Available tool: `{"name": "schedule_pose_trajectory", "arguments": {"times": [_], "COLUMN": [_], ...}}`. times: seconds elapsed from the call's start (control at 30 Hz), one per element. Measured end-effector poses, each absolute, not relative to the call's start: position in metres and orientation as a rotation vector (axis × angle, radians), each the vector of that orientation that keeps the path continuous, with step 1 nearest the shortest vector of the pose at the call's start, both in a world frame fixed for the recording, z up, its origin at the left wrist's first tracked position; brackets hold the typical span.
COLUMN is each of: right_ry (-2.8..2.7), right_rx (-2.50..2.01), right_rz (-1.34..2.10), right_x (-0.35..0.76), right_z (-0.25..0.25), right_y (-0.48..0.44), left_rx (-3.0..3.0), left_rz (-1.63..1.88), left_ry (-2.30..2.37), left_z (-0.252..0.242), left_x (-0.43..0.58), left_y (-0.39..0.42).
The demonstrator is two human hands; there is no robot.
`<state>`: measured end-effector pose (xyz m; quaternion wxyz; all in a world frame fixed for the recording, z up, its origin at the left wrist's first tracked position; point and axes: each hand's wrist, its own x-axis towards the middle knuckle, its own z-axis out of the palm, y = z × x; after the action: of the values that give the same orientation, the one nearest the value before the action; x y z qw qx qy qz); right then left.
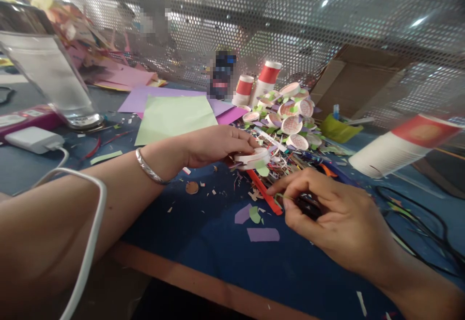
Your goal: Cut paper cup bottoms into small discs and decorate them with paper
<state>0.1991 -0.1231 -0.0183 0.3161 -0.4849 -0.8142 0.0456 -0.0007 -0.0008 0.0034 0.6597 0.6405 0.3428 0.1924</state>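
The left hand [227, 143] grips a small white paper cup piece [254, 158] above the counter [207, 232]. The piece lies nearly flat, its long side going left to right, with a green flap pointing down at the right. The right hand [334, 208] pinches a thin green strip [279, 197]. The counter is dark blue, with paper scraps [263, 234]. Behind stands a shiny wall [290, 19] full of round holes. Tall paper cups [403, 145] are red and white.
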Motion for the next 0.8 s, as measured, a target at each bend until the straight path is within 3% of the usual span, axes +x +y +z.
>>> {"name": "schedule_pose_trajectory", "arguments": {"times": [0.3,0.8], "right_ry": [-2.120,-1.927], "right_rx": [-1.216,-1.256], "right_rz": [0.214,0.058], "right_x": [0.1987,0.1999], "right_z": [-0.0201,-0.0182], "right_y": [-0.1235,-0.1208], "left_rx": [1.437,1.335], "left_rz": [0.425,0.253], "left_ry": [0.697,0.457], "left_z": [0.0013,-0.0034], "left_x": [-0.0021,-0.0072], "left_y": [0.0006,0.0018]}}
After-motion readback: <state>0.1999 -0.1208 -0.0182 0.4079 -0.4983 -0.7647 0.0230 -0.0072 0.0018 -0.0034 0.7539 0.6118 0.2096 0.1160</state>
